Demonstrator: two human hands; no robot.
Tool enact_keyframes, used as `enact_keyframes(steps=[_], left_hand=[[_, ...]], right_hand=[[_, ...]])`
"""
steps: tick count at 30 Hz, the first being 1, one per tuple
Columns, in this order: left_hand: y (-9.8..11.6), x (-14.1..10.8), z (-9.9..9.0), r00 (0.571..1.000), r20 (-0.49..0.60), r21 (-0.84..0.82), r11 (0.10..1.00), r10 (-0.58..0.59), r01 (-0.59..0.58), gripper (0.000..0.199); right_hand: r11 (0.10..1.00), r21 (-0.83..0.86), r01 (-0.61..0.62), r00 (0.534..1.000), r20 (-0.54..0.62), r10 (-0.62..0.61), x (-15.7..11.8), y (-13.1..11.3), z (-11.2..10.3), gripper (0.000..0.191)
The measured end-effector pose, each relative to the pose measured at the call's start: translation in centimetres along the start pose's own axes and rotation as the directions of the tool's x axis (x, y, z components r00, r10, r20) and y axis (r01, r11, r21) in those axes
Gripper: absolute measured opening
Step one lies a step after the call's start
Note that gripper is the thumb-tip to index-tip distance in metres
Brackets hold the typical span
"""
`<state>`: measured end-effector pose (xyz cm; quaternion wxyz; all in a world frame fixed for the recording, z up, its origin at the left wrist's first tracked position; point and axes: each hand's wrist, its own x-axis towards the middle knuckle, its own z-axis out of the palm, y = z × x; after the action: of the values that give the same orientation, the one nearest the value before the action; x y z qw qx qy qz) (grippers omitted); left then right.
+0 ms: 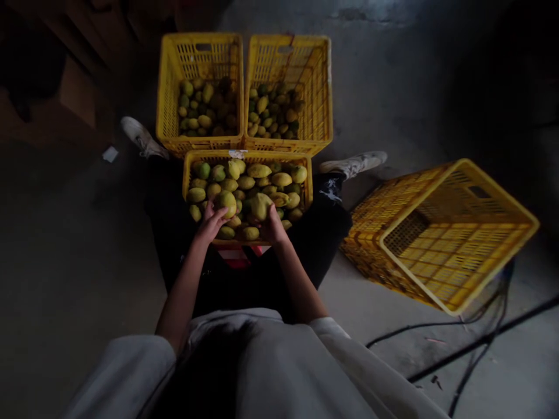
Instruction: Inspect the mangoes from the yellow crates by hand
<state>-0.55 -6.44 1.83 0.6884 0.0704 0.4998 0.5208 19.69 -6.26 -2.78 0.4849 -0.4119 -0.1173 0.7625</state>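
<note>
A yellow crate [308,201] full of yellow-green lemons stands between my legs. My left hand [210,222] is closed around a round greenish-yellow lemon [226,202] just above the crate's near left part. On the other side, my right hand [275,227] grips a paler yellow lemon [261,206], its thumb along the fruit's right side. The two held lemons are a short way apart, over the other fruit. Most of the fingers are hidden beneath the lemons.
Beyond the full crate, a left yellow crate [239,87] and a right yellow crate [326,87] stand side by side, each with lemons inside. A tilted yellow crate [458,244] is at my right, near black cables [484,337]. Brown cardboard boxes [76,93] sit at the left.
</note>
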Motion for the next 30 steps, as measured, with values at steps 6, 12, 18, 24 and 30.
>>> enact_keyframes(steps=[6, 12, 18, 24, 30], left_hand=[[-0.5, -3.5, -2.3, 0.999, 0.034, -0.025, 1.000, -0.008, 0.009, 0.058], [-0.2, -1.8, -1.6, 0.988, -0.085, -0.195, 0.975, -0.126, 0.107, 0.026], [0.1, -1.1, -1.7, 0.978, -0.084, -0.378, 0.914, -0.192, 0.147, 0.035], [0.4, -1.2, -1.7, 0.963, -0.114, -0.328, 0.924, -0.245, 0.196, 0.040], [-0.2, -0.9, -1.4, 0.931, -0.228, -0.210, 0.948, -0.285, 0.239, 0.029]], right_hand=[[0.988, 0.137, -0.069, 0.998, 0.004, 0.069, -2.1, -0.9, -0.2, 0.031], [0.955, 0.295, -0.012, 0.997, -0.066, 0.033, -1.5, -0.6, -1.6, 0.016], [0.925, 0.375, -0.060, 0.995, -0.050, 0.085, -1.0, -1.0, -1.8, 0.024], [0.930, 0.309, -0.197, 0.975, -0.038, 0.219, -0.2, -0.5, -1.6, 0.022], [0.954, 0.261, -0.145, 0.980, -0.098, 0.175, -0.2, 0.4, -1.1, 0.008]])
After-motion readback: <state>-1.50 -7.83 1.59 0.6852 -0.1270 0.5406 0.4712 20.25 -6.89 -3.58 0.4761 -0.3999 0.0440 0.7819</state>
